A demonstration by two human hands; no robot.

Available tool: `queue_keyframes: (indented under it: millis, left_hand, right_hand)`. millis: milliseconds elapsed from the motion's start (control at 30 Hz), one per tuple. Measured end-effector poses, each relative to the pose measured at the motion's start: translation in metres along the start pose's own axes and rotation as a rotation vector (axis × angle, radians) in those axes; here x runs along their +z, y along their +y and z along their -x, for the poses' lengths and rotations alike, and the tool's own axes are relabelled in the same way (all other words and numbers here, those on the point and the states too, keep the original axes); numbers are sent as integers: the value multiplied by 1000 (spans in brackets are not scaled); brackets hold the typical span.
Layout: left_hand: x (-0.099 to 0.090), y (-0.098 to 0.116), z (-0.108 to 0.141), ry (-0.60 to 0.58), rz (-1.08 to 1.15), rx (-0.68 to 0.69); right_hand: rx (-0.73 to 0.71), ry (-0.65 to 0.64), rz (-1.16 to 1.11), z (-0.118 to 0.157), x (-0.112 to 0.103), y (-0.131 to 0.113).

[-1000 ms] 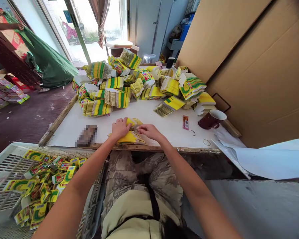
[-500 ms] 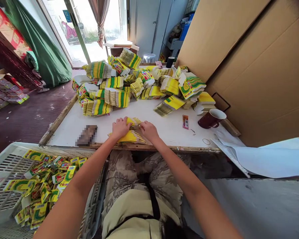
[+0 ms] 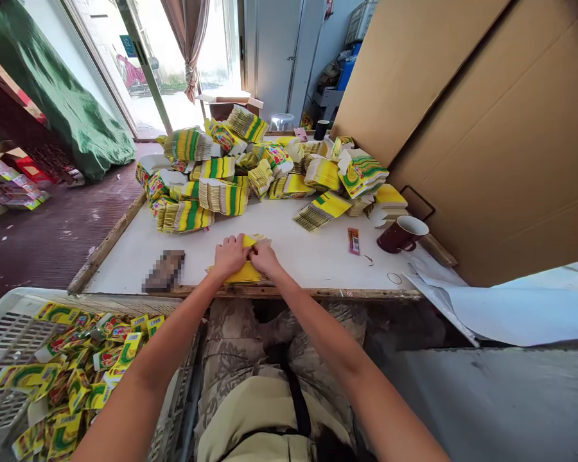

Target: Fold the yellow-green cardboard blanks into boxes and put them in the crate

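Two bare hands on one batch of yellow cartons [image 3: 243, 274], at the desk's [image 3: 279, 223] near edge, about midway between the near corners. Left hand [image 3: 230, 255] has the left part — palm down, fingers bent, grip partly closed over cartons. Right hand [image 3: 264, 258] at their right part, fingers curled in, thumbs close together; fingertips hidden, so can't tell how far that grip is open or whether it has hold of a carton. Cartons lie under and between both hands, sticking out on the far and near sides; long axis of the near part looks roughly along the near edge, partly covered. Both hands about equally near. Pile [image 3: 224, 196] toward the far edge, beyond the hands. Blurred item [image 3: 164, 271] by the near-left corner; packet [image 3: 353, 240] and mug [image 3: 401, 235] toward the right edge. Basket [image 3: 139, 299] just outside the near-left corner.
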State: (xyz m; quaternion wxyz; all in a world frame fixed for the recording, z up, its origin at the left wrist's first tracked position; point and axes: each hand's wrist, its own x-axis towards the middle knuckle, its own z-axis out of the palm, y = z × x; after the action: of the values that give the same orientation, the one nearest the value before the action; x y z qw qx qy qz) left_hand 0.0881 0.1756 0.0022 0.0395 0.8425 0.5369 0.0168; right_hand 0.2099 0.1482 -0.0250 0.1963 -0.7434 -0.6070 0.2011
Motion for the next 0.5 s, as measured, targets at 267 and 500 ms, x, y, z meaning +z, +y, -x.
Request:
queue_keyframes:
  millis: [267,500]
  left_hand:
    - [3,1,0,16,23,-43]
    - [0,2,-3,-2,45,-81]
  right_hand:
    - [-38,62,-11,4,-17,27]
    - [-273,-30,-29,16,-33,49]
